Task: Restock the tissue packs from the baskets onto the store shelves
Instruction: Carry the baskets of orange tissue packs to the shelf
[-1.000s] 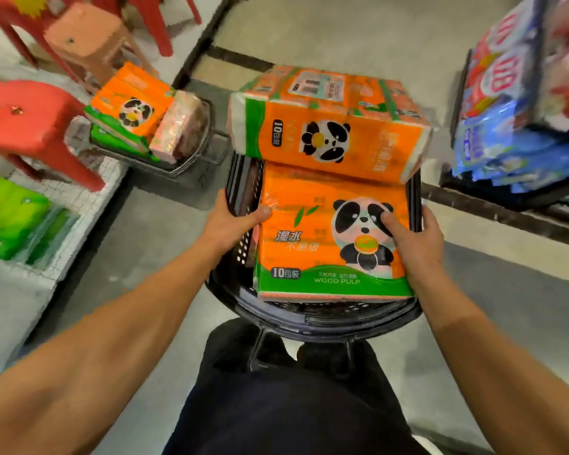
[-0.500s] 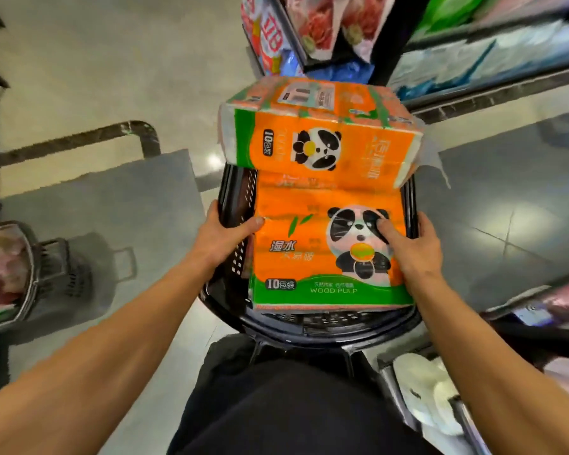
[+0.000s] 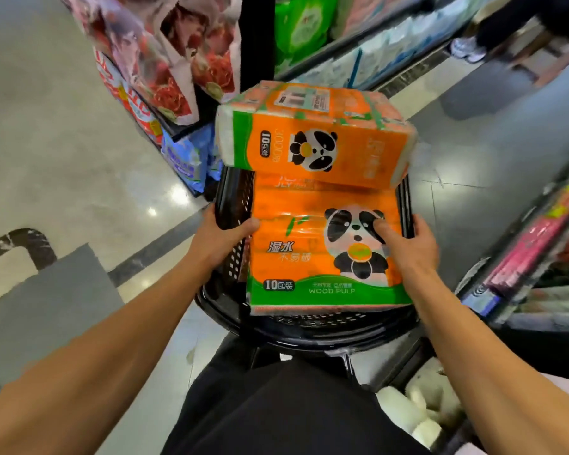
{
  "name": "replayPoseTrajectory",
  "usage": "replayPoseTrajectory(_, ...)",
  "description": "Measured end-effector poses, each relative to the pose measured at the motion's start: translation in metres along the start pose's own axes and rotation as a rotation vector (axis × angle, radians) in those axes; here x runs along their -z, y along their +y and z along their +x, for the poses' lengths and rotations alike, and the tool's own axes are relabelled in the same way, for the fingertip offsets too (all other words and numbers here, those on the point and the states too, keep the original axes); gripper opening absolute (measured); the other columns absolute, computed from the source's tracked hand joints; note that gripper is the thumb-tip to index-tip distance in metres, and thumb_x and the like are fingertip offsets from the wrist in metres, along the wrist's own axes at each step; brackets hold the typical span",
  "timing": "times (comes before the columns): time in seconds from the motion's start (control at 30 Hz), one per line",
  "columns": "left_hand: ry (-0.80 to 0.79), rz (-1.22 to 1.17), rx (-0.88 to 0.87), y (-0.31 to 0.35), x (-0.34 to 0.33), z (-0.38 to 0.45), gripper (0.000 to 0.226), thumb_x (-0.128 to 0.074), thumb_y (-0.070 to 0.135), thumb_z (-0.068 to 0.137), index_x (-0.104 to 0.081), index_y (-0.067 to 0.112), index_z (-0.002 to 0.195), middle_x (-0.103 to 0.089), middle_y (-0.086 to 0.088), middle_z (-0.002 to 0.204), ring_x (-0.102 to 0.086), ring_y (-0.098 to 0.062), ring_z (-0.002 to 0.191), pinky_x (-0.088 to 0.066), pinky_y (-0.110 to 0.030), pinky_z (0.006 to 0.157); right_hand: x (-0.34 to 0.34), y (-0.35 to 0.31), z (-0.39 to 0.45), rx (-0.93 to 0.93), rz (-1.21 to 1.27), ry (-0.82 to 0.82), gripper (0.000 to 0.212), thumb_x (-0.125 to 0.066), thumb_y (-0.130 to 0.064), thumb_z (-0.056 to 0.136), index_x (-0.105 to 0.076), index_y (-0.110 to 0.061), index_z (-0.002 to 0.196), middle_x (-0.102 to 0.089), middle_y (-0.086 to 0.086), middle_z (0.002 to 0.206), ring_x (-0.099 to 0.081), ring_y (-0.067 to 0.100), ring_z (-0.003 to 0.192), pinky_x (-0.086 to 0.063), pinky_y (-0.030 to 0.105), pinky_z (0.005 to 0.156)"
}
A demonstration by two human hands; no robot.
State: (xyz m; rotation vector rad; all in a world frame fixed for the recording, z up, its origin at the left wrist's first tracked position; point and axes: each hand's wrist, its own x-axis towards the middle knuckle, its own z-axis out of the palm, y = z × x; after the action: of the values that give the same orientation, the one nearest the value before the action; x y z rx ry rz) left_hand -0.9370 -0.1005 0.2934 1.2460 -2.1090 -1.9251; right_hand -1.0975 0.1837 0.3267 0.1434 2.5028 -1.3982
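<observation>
Tissue packs [image 3: 326, 257] lie in the basket [image 3: 234, 205] between both hands; left hand [image 3: 224, 234] and right hand [image 3: 411, 244] grasp its sides. Shelves [image 3: 358, 54] have swung into view ahead, so restocking can begin.

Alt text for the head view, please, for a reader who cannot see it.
Both hands, left hand and right hand, carry a black plastic basket holding two orange panda-print tissue packs, one stacked across the other, toward stocked store shelves.
</observation>
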Motion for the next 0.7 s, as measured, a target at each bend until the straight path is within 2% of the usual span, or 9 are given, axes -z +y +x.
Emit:
replayPoseTrajectory(0.13,-0.057,0.050,0.009,0.050,-0.030,0.098,0.121,-0.081,0.079,0.048,-0.026,0.038,0.149,-0.050,0.006,0.146,-0.053,-0.020,0.129,-0.043,-0.052,0.106,0.011,-0.028,0.077,-0.045,0.014,0.054,0.027,-0.075,-0.046,0.082,-0.058,-0.033,0.099,-0.059,-0.025,0.087,-0.060,0.015,0.094,-0.043,0.032,0.081)
replayPoseTrajectory(0.33,-0.107,0.150,-0.015,0.138,-0.096,0.196,0.128,-0.076,0.085,0.045,-0.022,0.038,0.151,-0.041,0.001,0.153,-0.045,-0.025,0.135,-0.039,-0.055,0.109,0.041,-0.054,0.187,-0.095,0.082,0.132,0.031,-0.076,-0.044,0.081,-0.060,-0.034,0.105,-0.063,-0.023,0.091,-0.063,0.013,0.090,-0.043,0.030,0.075)
replayPoseTrajectory(0.43,-0.115,0.156,-0.032,0.170,-0.142,0.243,0.123,-0.078,0.083,0.046,-0.027,0.037,0.148,-0.048,0.002,0.148,-0.050,-0.023,0.131,-0.043,-0.053,0.106,0.060,-0.057,0.254,-0.105,0.094,0.123,0.040,-0.076,-0.049,0.078,-0.064,-0.028,0.110,-0.070,-0.014,0.098,-0.066,0.015,0.093,-0.048,0.034,0.076)
replayPoseTrajectory(0.5,-0.088,0.163,-0.047,0.197,-0.179,0.266,0.124,-0.077,0.084,0.044,-0.031,0.035,0.148,-0.051,0.002,0.144,-0.052,-0.022,0.128,-0.043,-0.051,0.106,0.078,-0.060,0.302,-0.119,0.106,0.103,0.044,-0.076,-0.052,0.074,-0.065,-0.030,0.111,-0.072,-0.011,0.099,-0.068,0.016,0.093,-0.054,0.040,0.082)
replayPoseTrajectory(0.7,-0.045,0.060,0.001,0.269,-0.297,0.322,0.128,-0.079,0.083,0.042,-0.030,0.032,0.148,-0.054,0.001,0.142,-0.057,-0.023,0.123,-0.045,-0.051,0.104,0.148,-0.078,0.458,-0.105,0.107,0.014,0.030,-0.078,-0.053,0.070,-0.063,-0.043,0.094,-0.072,-0.013,0.095,-0.070,0.017,0.090,-0.057,0.048,0.087)
